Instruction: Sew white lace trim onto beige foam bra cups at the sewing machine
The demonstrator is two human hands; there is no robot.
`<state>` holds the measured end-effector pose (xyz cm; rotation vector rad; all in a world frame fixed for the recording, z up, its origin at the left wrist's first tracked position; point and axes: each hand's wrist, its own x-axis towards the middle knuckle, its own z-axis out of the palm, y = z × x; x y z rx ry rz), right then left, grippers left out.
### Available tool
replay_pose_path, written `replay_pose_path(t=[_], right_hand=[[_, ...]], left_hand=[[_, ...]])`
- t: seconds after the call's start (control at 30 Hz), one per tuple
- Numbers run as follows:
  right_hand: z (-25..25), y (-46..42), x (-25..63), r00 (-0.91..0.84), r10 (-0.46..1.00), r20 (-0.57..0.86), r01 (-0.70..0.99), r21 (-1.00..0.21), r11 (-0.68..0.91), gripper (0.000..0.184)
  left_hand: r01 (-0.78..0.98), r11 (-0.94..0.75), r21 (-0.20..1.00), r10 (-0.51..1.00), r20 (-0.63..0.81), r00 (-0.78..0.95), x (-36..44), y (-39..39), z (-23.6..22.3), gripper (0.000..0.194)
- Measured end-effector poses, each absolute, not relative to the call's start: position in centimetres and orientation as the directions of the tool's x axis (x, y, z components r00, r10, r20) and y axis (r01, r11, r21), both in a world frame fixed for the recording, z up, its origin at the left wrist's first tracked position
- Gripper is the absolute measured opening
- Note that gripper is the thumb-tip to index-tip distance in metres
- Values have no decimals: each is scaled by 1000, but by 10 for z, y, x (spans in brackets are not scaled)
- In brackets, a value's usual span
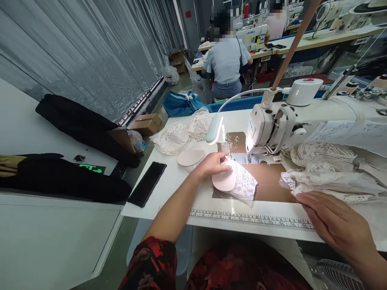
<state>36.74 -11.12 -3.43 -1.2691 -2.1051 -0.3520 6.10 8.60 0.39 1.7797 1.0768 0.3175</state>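
Observation:
My left hand (212, 164) rests on a pale pink bra cup (224, 182) with white lace (244, 184) under it, fingers curled over the cup's top edge, just in front of the needle of a white sewing machine (273, 125). My right hand (334, 223) lies flat with fingers stretched out on the table's front right, its fingertips touching the edge of a heap of white lace pieces (323, 173). It holds nothing.
A black phone (147, 183) lies at the table's left edge. More pink cups (191, 156) and lace (178, 137) are piled at the back left. A gooseneck lamp (214, 129) hangs over the work. A printed ruler (250, 218) runs along the front edge. People sit at machines behind.

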Motion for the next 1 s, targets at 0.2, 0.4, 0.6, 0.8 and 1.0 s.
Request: replay_pose_path(t=[0.2,0.4,0.6,0.8,1.0], right_hand=[[-30,-110,352,-188,833,521,840,-353,411,42],[-12,-61,317,-251,950,184,774,-551,312,42],[7,-19,299,-247,967,66,624,-753,210,41],[5,-4,294,-282,959,-35,528,-840,125,38],[4,-4,284,-329,942,-65,492,-863,112,32]], left_hand=[[407,-31,913,706,-268,656,55,83,-1,35],[238,201,950,664,-311,680,60,72,-7,32],[170,256,951,589,-293,753,64,65,-2,31],[154,155,976,549,-215,807,66,61,-2,28],[201,110,973,504,-229,833,69,63,-6,37]])
